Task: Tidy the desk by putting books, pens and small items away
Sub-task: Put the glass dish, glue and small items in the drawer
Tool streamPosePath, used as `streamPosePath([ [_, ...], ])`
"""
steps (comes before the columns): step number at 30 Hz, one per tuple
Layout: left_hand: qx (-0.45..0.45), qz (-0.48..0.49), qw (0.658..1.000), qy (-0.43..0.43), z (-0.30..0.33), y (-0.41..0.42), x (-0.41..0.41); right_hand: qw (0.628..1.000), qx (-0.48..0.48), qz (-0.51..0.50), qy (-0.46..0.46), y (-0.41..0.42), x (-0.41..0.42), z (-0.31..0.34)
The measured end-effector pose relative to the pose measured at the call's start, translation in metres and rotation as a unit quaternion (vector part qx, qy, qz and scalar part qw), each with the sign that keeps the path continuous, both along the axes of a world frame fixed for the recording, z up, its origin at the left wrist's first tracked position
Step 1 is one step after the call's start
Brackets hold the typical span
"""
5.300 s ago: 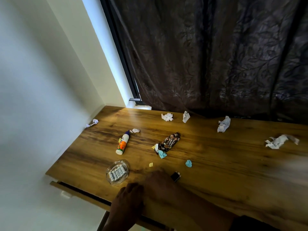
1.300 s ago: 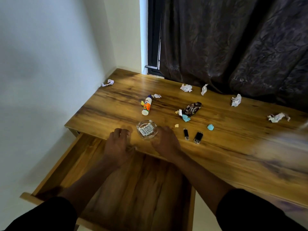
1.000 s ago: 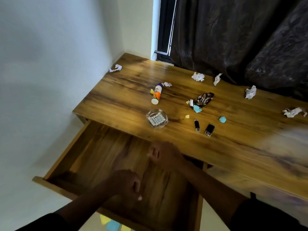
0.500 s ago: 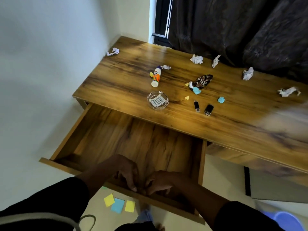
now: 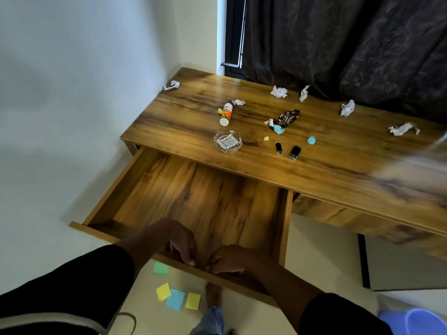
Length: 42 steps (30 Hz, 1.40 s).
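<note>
The desk (image 5: pixel 314 170) runs out of frame at the right edge, where a pale smear at mid-right blurs its surface. A blue round object (image 5: pixel 418 321) at lower right is cut by the corner. The ashtray (image 5: pixel 227 142) contents are too small to identify. Fingertips of both hands hide behind the drawer (image 5: pixel 193 201) front.

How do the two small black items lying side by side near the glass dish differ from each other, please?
The left black item is slimmer and lies nearly straight toward the desk's front edge; the right black item is wider and tilted. Both are black with a pale near tip, and both lie flat on the desk.
</note>
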<state>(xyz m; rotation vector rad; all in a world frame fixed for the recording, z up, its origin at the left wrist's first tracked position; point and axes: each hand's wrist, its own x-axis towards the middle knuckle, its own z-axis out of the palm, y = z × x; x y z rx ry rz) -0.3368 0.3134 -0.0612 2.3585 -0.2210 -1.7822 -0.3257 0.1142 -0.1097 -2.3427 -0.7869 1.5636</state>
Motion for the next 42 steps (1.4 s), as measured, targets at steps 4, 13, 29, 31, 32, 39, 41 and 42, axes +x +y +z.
streamPosePath([
  [4,0.008,-0.005,1.000,0.000,0.000,-0.002,-0.022,1.000,0.004,0.013,0.006,0.000,-0.018,0.002],
  [13,-0.002,-0.004,1.000,0.024,-0.004,-0.007,-0.067,0.998,-0.004,-0.010,0.065,0.001,-0.058,-0.006],
  [29,0.020,0.045,0.998,0.028,-0.014,-0.004,-0.095,0.993,-0.033,0.011,0.110,0.009,-0.083,0.002],
  [31,0.016,0.059,0.998,0.033,-0.017,-0.003,-0.094,0.993,-0.034,0.012,0.110,0.009,-0.083,0.003],
  [32,0.013,0.066,0.997,0.037,-0.019,-0.003,-0.094,0.993,-0.033,0.016,0.111,0.009,-0.082,0.005],
  [39,-0.044,0.145,0.988,-0.020,-0.016,0.012,-0.057,0.999,0.041,0.003,-0.015,0.011,-0.038,0.023],
  [41,-0.094,0.205,0.968,-0.109,-0.011,0.024,-0.037,0.995,0.070,-0.001,-0.078,0.015,-0.014,0.030],
  [42,-0.110,0.232,0.954,-0.153,-0.008,0.028,-0.026,0.992,0.080,-0.007,-0.103,0.017,-0.002,0.034],
])
